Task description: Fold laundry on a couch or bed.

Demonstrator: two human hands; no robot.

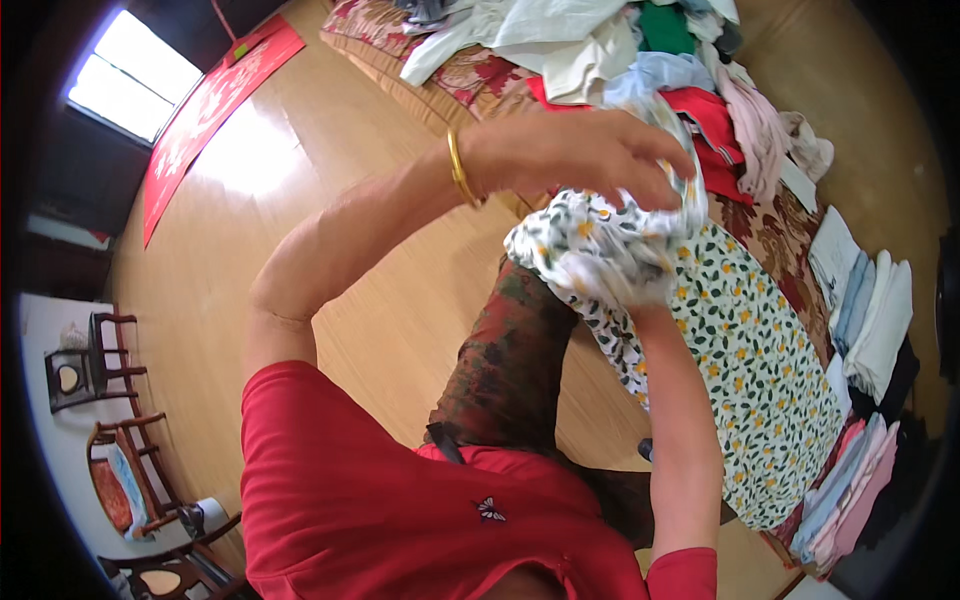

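My left hand point(585, 154), with a gold bangle point(459, 169) at its wrist, grips a bunched fold of white fabric printed with green leaves and yellow fruit point(757, 360). The fold is blurred. My right forearm reaches up into the same printed fabric, and the gathered cloth covers my right hand, so its fingers are hidden. From there the fabric spreads down to the right, over the edge of a patterned couch or bed point(784, 247).
Loose clothes point(592, 45) lie heaped at the far end, with a red garment point(709, 135) among them. Folded white and blue garments point(862, 300) and a pink stack point(851, 487) line the right side. Wooden chairs point(124, 472) stand at left; a red mat point(217, 112) lies near the doorway.
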